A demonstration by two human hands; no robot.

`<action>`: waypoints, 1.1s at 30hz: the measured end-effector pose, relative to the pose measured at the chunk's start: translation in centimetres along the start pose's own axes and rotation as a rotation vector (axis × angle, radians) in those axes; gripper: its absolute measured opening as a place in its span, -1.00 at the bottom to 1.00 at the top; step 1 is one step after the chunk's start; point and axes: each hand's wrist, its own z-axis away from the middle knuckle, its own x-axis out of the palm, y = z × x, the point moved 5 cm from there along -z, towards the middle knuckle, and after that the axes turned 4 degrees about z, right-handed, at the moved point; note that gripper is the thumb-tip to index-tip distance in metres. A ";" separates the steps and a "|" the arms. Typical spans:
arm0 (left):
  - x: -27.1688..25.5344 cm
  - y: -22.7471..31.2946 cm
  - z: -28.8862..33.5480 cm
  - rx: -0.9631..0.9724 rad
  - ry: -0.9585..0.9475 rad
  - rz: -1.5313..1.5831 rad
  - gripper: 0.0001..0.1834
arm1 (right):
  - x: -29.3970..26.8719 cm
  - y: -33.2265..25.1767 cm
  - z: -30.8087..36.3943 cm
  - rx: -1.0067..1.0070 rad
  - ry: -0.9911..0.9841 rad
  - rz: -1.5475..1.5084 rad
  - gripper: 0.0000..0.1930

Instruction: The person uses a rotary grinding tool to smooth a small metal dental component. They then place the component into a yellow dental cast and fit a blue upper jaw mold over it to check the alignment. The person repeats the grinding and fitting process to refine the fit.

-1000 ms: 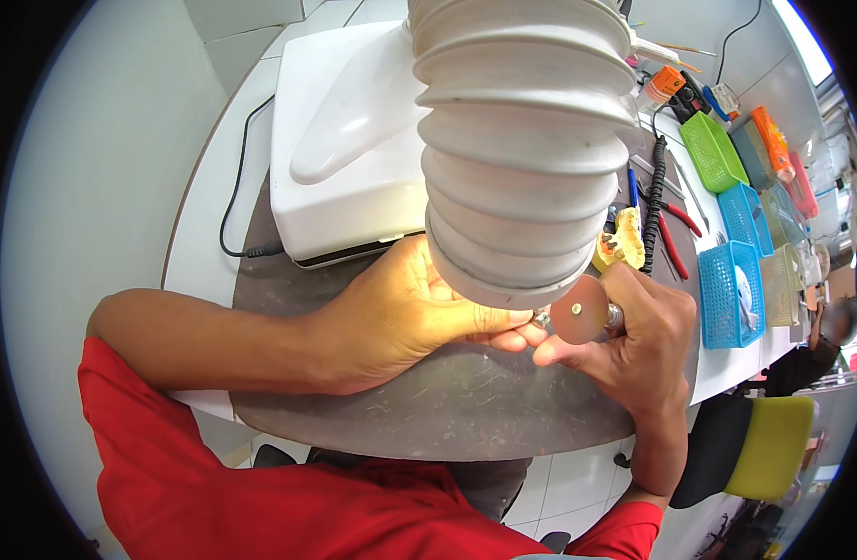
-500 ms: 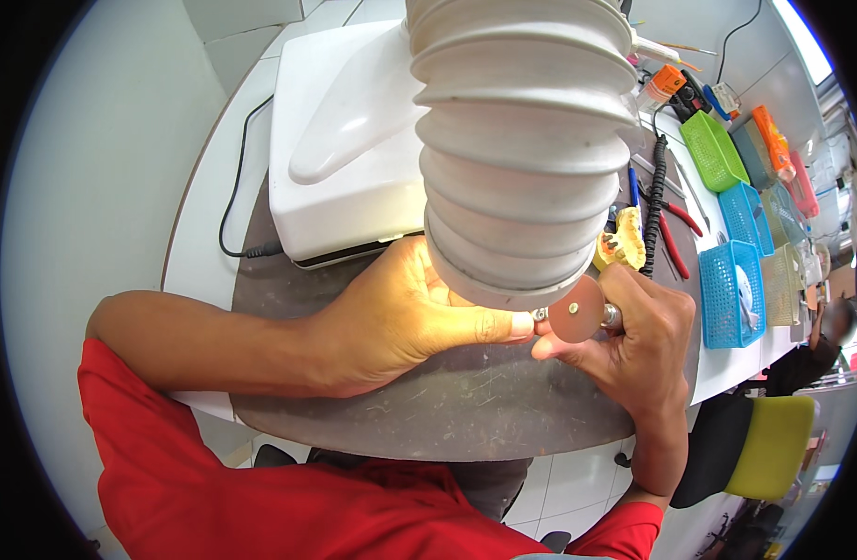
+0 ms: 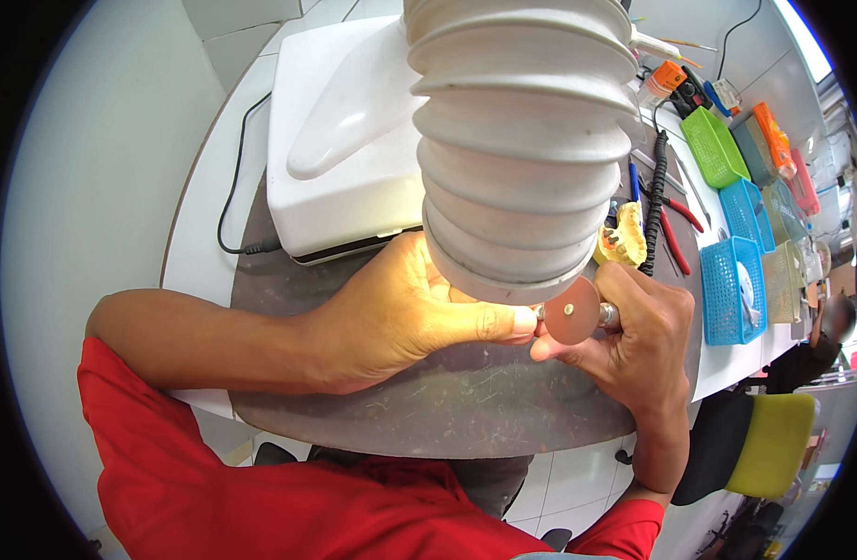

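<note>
Under the mouth of a white ribbed suction hose [image 3: 526,168], my two hands meet over the dark bench board. My right hand [image 3: 651,341] is wrapped round a rotary handpiece [image 3: 610,316], of which only the metal nose shows. A thin round brown disc [image 3: 568,322] is mounted on it, close to my left fingertips. My left hand [image 3: 391,322] pinches a small shiny metal piece [image 3: 540,312] between thumb and fingers. The disc and the hose hide most of that piece, so its kind is unclear.
A white machine housing [image 3: 344,121] stands behind my left hand. Beyond my right hand are a yellowish dental model [image 3: 625,238], red-handled pliers [image 3: 674,241] and a coiled black cord [image 3: 654,205]. Blue baskets [image 3: 732,291] and a green basket [image 3: 715,147] line the right side.
The disc has shifted slightly left, nearer to the left fingertips. Both hands keep their grips and otherwise hardly move.
</note>
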 end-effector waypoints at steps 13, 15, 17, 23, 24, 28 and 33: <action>0.0 0.0 0.1 0.003 0.023 -0.004 -0.59 | 0.0 0.1 0.0 0.001 0.011 -0.006 -0.32; 0.0 0.0 0.1 0.007 0.020 -0.016 -0.59 | 0.0 0.0 -0.1 -0.001 0.008 -0.006 -0.32; -0.1 -0.1 0.1 0.007 0.015 -0.013 -0.59 | 0.0 -0.1 -0.1 -0.003 0.009 -0.008 -0.32; 0.0 0.0 0.1 0.018 0.014 -0.011 -0.59 | 0.0 0.1 0.0 0.005 0.018 -0.014 -0.32; -0.1 -0.1 0.1 0.017 0.011 -0.020 -0.59 | -0.1 0.1 0.0 0.010 0.020 -0.017 -0.32; -0.1 0.0 0.3 0.012 0.019 -0.023 -0.60 | -0.1 0.1 0.0 -0.002 0.020 -0.009 -0.32; -0.2 -0.2 0.2 0.001 0.009 0.019 -0.62 | 0.0 0.1 0.0 -0.001 0.011 -0.009 -0.32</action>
